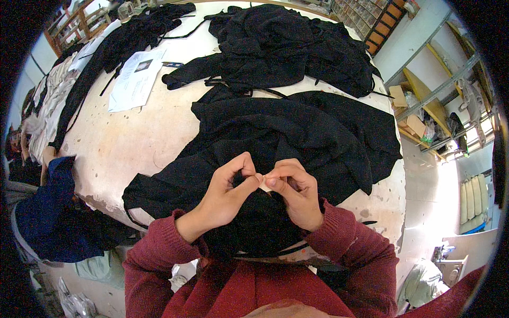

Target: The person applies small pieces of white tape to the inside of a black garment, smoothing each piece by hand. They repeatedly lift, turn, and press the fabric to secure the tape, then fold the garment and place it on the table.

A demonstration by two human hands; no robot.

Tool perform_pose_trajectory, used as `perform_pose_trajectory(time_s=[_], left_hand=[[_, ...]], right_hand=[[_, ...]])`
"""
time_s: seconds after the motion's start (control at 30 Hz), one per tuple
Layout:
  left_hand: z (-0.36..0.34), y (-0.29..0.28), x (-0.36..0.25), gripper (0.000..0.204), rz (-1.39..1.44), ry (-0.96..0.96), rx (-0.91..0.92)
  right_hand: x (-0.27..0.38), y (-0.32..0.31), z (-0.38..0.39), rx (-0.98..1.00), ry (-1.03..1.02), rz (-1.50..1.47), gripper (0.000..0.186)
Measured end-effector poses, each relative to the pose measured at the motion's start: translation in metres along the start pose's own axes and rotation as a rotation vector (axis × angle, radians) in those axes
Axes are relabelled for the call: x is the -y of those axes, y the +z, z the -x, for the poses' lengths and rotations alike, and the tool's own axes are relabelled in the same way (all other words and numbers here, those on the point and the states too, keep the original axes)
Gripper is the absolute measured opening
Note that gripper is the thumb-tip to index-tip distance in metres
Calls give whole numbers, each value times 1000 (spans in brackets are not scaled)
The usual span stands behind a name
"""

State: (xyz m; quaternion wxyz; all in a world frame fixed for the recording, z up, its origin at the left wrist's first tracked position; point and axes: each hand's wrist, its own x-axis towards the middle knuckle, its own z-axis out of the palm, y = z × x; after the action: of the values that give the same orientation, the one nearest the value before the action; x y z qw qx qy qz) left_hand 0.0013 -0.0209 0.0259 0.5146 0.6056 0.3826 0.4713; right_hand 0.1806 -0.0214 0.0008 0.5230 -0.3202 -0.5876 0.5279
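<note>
Both hands meet over a black knitted garment (pixel 297 124) spread across the near part of the table. My left hand (pixel 225 193) is closed in a pinch, thumb against forefinger. Opposite it, my right hand (pixel 298 192) pinches as well, its fingertips almost touching the left ones. Between the fingertips shows a small whitish piece (pixel 265 185), like a tag or label, partly covered by the fingers. Dark cloth lies directly beneath both hands. Whether the small piece is attached to the garment I cannot tell.
More black garments (pixel 281 47) are heaped at the table's far side. A printed paper sheet (pixel 137 79) lies left on the pale table (pixel 132 132). At the left edge, another person's hand (pixel 49 155) rests near dark blue cloth (pixel 58 206). Shelves (pixel 435 100) stand right.
</note>
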Motion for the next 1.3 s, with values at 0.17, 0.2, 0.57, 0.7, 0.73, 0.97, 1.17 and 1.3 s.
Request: perform_pose_trajectory(time_s=[0.17, 0.2, 0.57, 0.7, 0.73, 0.97, 1.17, 1.3], left_hand=[[4, 1, -2, 23, -263, 92, -84], [5, 2, -2, 23, -292, 102, -77], [3, 1, 3, 25, 19, 44, -20], [0, -3, 1, 24, -35, 64, -30], [-1, -4, 1, 23, -55, 60, -44], [-2, -8, -3, 18, -38, 75, -24], [-1, -9, -1, 18, -69, 58, -49], [-2, -9, -4, 17, -205, 177, -21]], right_hand=[[22, 0, -8, 55, 104, 128, 7], [28, -1, -8, 71, 127, 183, 7], [13, 5, 1, -1, -190, 262, 7], [15, 0, -2, 65, -253, 291, 7], [15, -2, -6, 80, -265, 311, 8], [14, -15, -11, 171, -81, 161, 14], [23, -28, -31, 239, -172, -143, 34], [44, -30, -40, 496, 35, 342, 80]])
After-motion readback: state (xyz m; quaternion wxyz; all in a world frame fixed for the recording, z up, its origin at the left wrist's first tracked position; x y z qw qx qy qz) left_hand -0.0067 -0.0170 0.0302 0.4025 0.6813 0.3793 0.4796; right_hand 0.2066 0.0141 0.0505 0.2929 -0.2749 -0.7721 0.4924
